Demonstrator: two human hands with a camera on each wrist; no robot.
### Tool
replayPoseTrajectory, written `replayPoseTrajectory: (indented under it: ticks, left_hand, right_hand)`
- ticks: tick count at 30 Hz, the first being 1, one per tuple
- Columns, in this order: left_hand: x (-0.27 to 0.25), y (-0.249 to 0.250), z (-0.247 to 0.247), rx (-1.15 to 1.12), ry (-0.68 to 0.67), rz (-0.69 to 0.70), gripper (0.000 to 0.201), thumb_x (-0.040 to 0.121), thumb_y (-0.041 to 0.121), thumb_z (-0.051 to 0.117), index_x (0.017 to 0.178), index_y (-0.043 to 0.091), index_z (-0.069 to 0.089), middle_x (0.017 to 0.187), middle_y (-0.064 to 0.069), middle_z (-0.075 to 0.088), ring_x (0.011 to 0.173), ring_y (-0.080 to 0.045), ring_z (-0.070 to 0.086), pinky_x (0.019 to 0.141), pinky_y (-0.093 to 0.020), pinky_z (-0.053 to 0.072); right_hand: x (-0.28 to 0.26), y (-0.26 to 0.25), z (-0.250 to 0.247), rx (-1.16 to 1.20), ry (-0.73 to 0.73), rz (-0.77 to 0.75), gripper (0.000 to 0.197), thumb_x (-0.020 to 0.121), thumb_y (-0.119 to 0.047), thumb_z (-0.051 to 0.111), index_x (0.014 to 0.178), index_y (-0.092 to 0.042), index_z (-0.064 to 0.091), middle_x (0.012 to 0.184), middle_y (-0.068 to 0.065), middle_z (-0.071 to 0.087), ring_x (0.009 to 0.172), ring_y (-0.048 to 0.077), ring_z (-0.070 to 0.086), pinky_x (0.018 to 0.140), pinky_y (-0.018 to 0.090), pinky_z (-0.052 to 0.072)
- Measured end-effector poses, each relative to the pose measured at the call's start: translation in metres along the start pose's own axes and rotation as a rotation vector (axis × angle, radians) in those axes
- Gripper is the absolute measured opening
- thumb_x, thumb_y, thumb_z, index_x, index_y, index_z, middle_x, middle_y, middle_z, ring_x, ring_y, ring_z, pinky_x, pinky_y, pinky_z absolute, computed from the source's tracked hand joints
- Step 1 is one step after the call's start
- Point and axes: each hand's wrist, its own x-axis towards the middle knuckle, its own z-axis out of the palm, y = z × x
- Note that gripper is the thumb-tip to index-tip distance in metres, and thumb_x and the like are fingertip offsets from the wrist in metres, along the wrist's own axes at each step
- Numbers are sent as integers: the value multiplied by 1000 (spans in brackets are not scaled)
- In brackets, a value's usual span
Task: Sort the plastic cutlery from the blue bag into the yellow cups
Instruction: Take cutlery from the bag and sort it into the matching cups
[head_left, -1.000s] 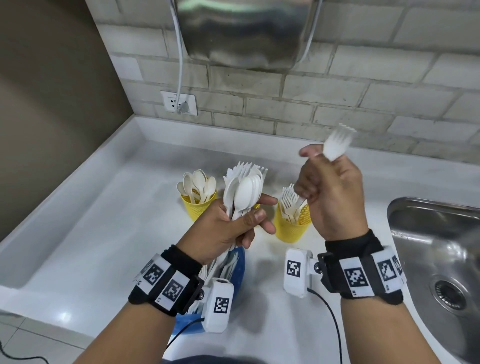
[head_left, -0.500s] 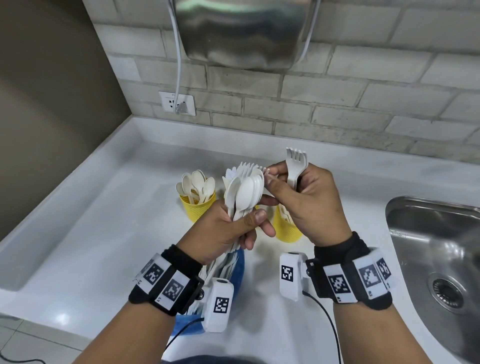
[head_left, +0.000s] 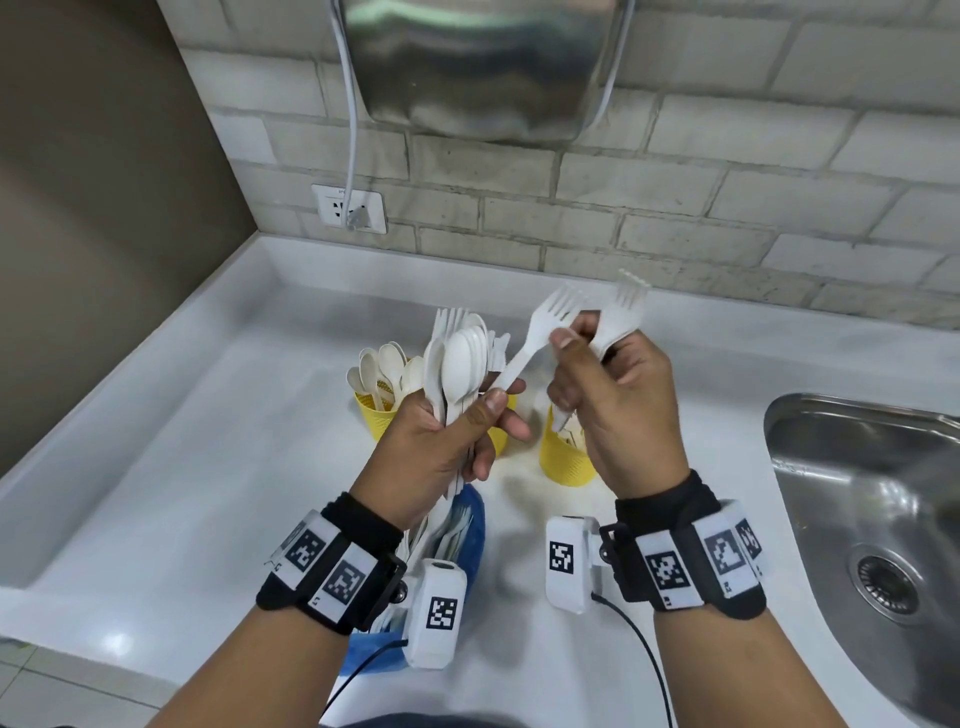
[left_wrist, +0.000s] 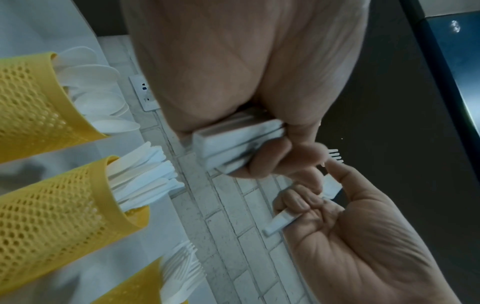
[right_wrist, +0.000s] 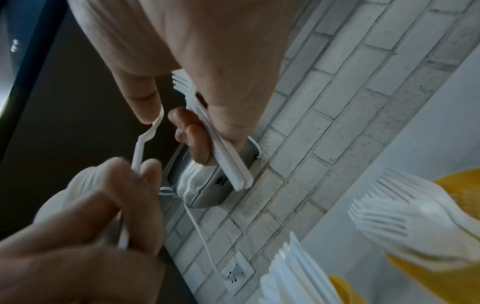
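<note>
My left hand (head_left: 441, 452) grips a bundle of white plastic spoons and forks (head_left: 457, 364) upright above the blue bag (head_left: 470, 525). My right hand (head_left: 618, 405) keeps one white fork (head_left: 626, 312) curled in its fingers. Its thumb and forefinger pinch a second fork (head_left: 540, 332), whose handle end still reaches the left hand's bundle. Three yellow mesh cups stand behind: one with spoons (head_left: 376, 421), one with knives (left_wrist: 52, 216) mostly hidden by my left hand in the head view, one with forks (head_left: 563, 457). The right wrist view shows the held fork (right_wrist: 223, 160) and the pinched one (right_wrist: 145, 139).
A steel sink (head_left: 872, 499) lies to the right of the cups. The brick wall behind carries a socket (head_left: 350, 208) with a cable and a metal appliance (head_left: 483, 67) above. The white counter (head_left: 182, 467) has a raised rim on the left.
My right hand, holding one fork, moved left to the bundle, pinched a second fork there and now draws it up and to the right. The left hand stayed put.
</note>
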Motion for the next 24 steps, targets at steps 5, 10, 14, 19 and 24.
replayPoseTrajectory:
  ticks: [5,10,14,19,24]
  left_hand:
    - [2,1,5,-28,-11,28,19,99,28,58,98,22,76,81,-15,70,44,-16,44,48,-28,33]
    - [1,-1,3,5,-28,-17,29,98,30,58,115,11,72,80,-14,70,43,-17,40,45,-25,32]
    - [0,-1,4,20,-80,-68,27,97,34,59,111,14,70,81,-13,72,42,-16,40,45,-25,32]
    - [-1,-1,1,35,-131,-63,19,98,32,57,104,23,73,69,-6,62,42,-14,37,44,-23,30]
    - [-1,4,0,9,-196,-75,16,99,28,57,101,22,72,58,-2,46,42,-12,33,43,-19,30]
  right_hand:
    - [-14,4,13,16,-135,91,23,100,-14,62,102,9,59,58,-3,54,47,20,44,48,29,41]
    - [-10,5,16,32,-33,102,23,98,-33,58,88,-14,66,65,14,51,55,31,47,56,35,45]
    - [-2,-8,13,241,54,70,33,110,-18,40,82,-12,57,75,10,62,68,33,67,68,46,53]
    - [9,-21,-9,437,180,-1,24,109,-18,36,95,-10,54,72,14,64,58,29,61,70,41,56]
    - [13,-21,-23,212,198,17,14,102,-17,49,93,-12,59,59,1,28,50,16,21,49,27,23]
